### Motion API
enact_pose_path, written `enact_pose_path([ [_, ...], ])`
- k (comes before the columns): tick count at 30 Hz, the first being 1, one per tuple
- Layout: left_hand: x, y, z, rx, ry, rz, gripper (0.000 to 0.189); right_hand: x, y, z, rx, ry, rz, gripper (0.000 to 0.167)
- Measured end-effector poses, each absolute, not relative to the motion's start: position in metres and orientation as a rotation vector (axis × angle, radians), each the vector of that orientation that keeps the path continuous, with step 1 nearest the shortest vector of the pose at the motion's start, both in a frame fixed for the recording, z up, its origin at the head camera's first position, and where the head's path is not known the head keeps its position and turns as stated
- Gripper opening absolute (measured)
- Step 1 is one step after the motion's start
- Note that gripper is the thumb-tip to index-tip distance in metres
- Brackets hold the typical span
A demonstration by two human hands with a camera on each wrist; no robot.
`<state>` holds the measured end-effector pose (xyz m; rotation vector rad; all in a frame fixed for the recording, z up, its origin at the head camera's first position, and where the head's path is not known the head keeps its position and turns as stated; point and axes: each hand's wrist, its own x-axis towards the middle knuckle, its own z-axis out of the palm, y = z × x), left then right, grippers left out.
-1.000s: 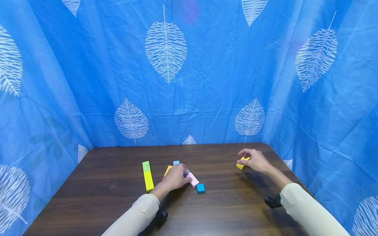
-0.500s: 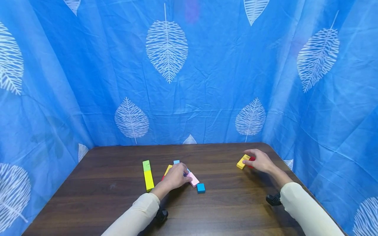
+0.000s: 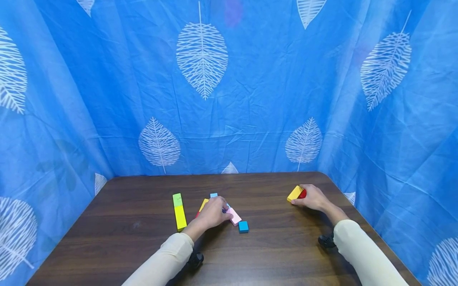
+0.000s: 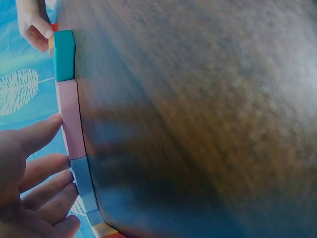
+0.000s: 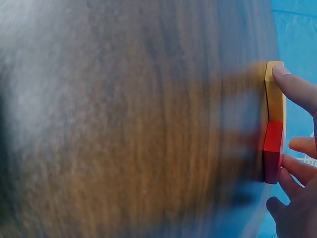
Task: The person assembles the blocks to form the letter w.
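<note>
In the head view my left hand (image 3: 212, 212) rests among several blocks left of the table's middle, fingers loosely bent. Its thumb touches a pink block (image 4: 73, 119), and its other fingertips lie along a blue block (image 4: 84, 183). A teal block (image 3: 243, 227) sits just past the pink one's near end. At the right, my right hand (image 3: 313, 198) holds a yellow block (image 3: 295, 193) and a red block (image 5: 273, 151) that lie against each other. Its thumb presses the yellow block, while other fingertips touch the red one, which the hand partly hides.
A lime green block (image 3: 177, 199) and a bright yellow block (image 3: 180, 217) lie end to end left of my left hand. Another yellow block (image 3: 203, 204) and a light blue block (image 3: 213, 195) show behind that hand. A blue leaf-print curtain (image 3: 250, 99) surrounds the brown table (image 3: 261, 258).
My right hand has shifted back to uncover the red block, then closed in around the yellow and red blocks. The left hand stays in place.
</note>
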<state>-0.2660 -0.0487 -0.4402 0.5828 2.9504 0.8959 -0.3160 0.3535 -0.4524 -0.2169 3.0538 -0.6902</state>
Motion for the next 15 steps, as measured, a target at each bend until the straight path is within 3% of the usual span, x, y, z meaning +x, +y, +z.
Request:
enact_pose_path([
  [15, -0.2675, -0.0489, -0.4402, 0.598, 2.955, 0.870, 0.034, -0.3216, 0.3536, -0.4571, -0.251, 3.049, -0.739, 0.094],
])
